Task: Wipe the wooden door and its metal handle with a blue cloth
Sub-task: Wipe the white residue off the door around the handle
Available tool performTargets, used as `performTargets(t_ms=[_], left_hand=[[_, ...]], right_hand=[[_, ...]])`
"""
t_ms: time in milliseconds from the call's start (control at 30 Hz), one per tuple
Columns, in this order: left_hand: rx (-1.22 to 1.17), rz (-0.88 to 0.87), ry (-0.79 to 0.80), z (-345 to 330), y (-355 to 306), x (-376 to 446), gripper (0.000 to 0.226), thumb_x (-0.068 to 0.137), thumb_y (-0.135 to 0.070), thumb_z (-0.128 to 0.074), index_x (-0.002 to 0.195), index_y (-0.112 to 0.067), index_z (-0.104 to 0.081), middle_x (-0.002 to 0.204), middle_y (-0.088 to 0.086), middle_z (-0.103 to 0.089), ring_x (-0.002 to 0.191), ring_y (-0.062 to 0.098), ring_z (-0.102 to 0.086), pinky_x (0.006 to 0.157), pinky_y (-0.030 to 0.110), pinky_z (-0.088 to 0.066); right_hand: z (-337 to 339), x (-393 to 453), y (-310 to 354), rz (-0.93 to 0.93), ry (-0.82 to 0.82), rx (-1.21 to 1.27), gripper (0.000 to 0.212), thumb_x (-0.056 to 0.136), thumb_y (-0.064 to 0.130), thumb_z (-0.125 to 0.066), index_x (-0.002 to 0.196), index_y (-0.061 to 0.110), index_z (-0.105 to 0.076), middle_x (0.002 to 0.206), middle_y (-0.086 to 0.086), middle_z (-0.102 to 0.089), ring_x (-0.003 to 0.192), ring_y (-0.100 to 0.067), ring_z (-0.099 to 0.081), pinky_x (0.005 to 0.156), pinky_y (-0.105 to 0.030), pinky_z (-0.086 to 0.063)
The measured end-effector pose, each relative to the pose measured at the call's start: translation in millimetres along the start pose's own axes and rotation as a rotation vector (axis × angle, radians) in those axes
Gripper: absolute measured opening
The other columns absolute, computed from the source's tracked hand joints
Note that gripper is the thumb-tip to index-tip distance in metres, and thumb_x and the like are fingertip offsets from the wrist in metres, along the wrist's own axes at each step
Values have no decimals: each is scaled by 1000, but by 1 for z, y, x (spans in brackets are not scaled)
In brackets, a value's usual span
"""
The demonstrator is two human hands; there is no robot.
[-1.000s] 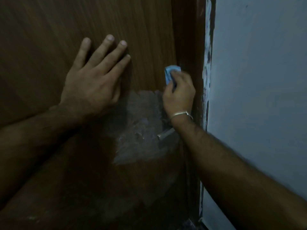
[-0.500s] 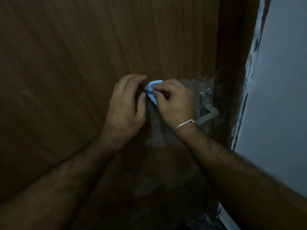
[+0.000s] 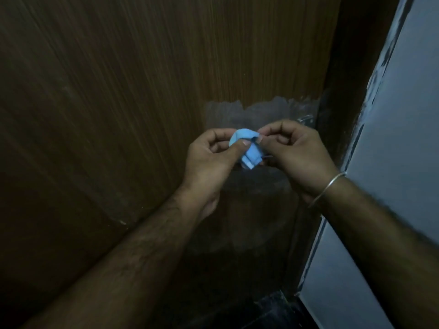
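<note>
The dark brown wooden door [image 3: 142,91] fills most of the view. A small crumpled blue cloth [image 3: 249,150] hangs in front of it, pinched between both hands. My left hand [image 3: 211,157] grips its left side with thumb and fingers. My right hand [image 3: 299,153], with a metal bangle on the wrist, pinches its right edge. Both hands are off the door surface. Only the top of the metal handle [image 3: 306,119] shows above my right hand; the lever is hidden. A greyish smeared patch [image 3: 256,110] marks the wood around the handle.
The dark door frame [image 3: 332,91] runs down the right of the door. A pale grey wall [image 3: 403,138] lies beyond it at the right. Dark floor [image 3: 273,312] shows at the bottom.
My left hand left the door and took hold of the cloth. Both hands came together and pulled back from the door, and the view shifted right to left and downward.
</note>
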State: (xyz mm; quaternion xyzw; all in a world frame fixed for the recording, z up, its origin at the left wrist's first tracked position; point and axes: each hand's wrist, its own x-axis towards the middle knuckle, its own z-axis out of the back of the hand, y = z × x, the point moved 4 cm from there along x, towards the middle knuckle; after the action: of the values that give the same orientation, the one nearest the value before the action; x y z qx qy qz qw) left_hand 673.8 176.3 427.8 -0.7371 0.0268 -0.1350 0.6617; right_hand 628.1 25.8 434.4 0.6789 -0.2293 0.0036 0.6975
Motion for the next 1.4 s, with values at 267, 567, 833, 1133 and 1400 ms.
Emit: performTargets(t_ms=[267,567,833,1133,1400], left_hand=[[-47,3,-17,4,-14,-5,15,90,-6,-70,101,-16,-68,95,8,-71,85,16,-70,70,29,-58],[-351,396,124,1,-11,-9,22,93,11,-52,99,-8,-62,104,22,-66,108,35,-66,75,36,-61],[-273,353,48,0,-11,1,22,87,12,-62,97,-8,-65,79,11,-71,66,15,-74,60,27,-63],[-101,164,-75,5,-16,7,31,94,3,-48,109,-19,-65,103,7,-68,78,16,-70,66,31,-58],[-190,256,-54,-4,-7,0,46,88,3,-70,126,-11,-49,106,12,-66,71,14,-73,60,26,-62]], right_hand=[[6,-5,11,37,-81,-55,9,90,-1,-59,96,6,-57,83,-8,-63,67,-12,-71,51,-22,-58],[12,-1,14,325,-91,-650,20,87,4,-65,100,18,-68,107,2,-64,99,-7,-59,86,-18,-52],[-14,-6,-12,187,249,-542,59,76,14,-78,125,28,-47,119,9,-57,108,1,-56,86,-15,-47],[-3,6,-20,-156,24,131,22,91,10,-62,100,19,-44,82,-3,-68,82,-20,-70,77,-35,-58],[-12,1,-21,-196,58,287,15,96,6,-53,86,17,-47,90,-16,-61,63,-18,-66,49,-29,-55]])
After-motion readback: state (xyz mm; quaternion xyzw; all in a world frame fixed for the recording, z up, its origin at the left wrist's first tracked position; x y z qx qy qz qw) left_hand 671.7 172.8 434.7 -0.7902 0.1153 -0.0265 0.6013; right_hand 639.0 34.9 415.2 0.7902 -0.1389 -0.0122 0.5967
